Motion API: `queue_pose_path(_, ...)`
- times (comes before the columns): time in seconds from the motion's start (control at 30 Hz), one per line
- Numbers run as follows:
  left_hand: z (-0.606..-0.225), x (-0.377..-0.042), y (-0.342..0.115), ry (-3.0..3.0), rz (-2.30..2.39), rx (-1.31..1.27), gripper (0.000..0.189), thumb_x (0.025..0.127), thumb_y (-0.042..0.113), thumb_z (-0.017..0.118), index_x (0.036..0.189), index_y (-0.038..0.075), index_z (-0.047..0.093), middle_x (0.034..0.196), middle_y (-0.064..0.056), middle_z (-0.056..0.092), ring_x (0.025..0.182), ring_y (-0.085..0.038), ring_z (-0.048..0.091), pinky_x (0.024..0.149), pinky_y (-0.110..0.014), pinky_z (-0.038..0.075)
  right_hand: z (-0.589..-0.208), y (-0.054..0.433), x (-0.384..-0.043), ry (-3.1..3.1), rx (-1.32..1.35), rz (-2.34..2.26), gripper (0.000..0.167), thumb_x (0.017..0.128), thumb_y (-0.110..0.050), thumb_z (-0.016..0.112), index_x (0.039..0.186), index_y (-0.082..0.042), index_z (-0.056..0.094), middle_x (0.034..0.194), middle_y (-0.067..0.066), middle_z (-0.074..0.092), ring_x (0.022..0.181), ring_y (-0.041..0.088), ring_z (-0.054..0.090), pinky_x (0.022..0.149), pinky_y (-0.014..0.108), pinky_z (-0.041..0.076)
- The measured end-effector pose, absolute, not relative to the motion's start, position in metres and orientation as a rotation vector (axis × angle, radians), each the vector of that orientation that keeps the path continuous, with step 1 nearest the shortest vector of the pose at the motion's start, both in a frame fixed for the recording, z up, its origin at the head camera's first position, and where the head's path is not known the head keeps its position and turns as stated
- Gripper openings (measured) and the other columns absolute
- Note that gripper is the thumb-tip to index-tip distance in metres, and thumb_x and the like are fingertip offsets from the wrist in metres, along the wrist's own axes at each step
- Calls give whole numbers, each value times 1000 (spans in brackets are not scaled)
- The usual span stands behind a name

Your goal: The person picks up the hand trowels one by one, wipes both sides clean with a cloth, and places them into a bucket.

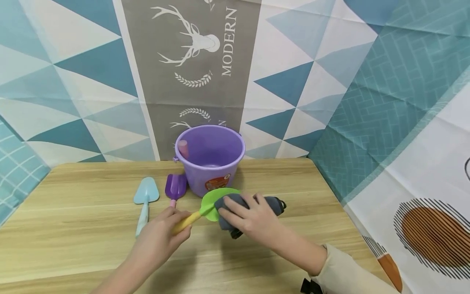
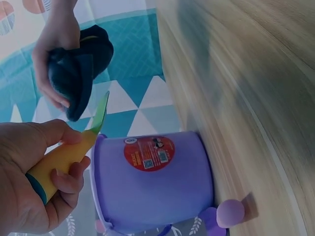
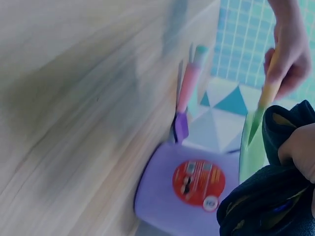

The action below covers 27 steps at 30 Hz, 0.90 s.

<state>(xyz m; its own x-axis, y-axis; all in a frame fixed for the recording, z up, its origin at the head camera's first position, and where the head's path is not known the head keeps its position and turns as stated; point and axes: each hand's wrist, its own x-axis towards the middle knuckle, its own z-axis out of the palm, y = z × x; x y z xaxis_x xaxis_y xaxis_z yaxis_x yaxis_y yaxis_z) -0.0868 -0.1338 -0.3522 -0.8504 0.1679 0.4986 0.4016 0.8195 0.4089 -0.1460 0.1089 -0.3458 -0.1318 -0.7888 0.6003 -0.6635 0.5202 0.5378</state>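
One shovel [image 1: 207,207], one cloth [image 2: 72,81] — "MODERN" [image 1: 229,43] on backdrop [image 1: 194,94]

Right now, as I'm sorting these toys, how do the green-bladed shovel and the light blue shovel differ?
The green-bladed shovel has a yellow handle; the light blue shovel is pale bluish throughout. The green-bladed shovel is gripped by the left hand above the table; the light blue shovel lies on it, untouched. The green blade looks rounded; the light blue one tapers. Both have one blade and one handle.
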Motion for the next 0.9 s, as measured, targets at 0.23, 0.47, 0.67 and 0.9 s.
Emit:
queue_pose_path(0.23, -353, -91, -129, -2484, -737, -478, 24, 69, 6, 77, 92, 8, 72, 80, 5, 62, 60, 2, 43, 51, -16, 41, -351, 98, -140, -1808, 1274, -258, 37, 101, -12, 32, 105, -26, 66, 111, -5, 63, 82, 20, 59, 56, 32, 46)
queue_pose_path(0.47, -353, -90, -132, -2471, -714, -504, 25, 68, 6, 78, 92, 9, 72, 81, 5, 61, 60, 3, 44, 52, -15, 42, -355, 110, -146, -1907, 1214, -308, 33, 100, -15, 35, 108, -26, 65, 113, -5, 63, 85, 22, 60, 60, 35, 49)
queue_pose_path(0.67, -355, -87, -140, -2478, -684, -499, 27, 67, 7, 79, 93, 10, 72, 81, 6, 60, 61, 4, 43, 52, -15, 43, -352, 127, -155, -2034, 1149, -319, 25, 89, -15, 54, 111, -24, 64, 118, -2, 62, 91, 25, 59, 63, 39, 50)
queue_pose_path(0.9, -358, -87, -140, -2515, -716, -474, 26, 67, 7, 79, 92, 10, 72, 81, 6, 60, 62, 3, 43, 53, -15, 44, -349, 121, -156, -1968, 1175, -223, 27, 95, -14, 47, 110, -25, 66, 116, -2, 65, 88, 24, 61, 60, 36, 49)
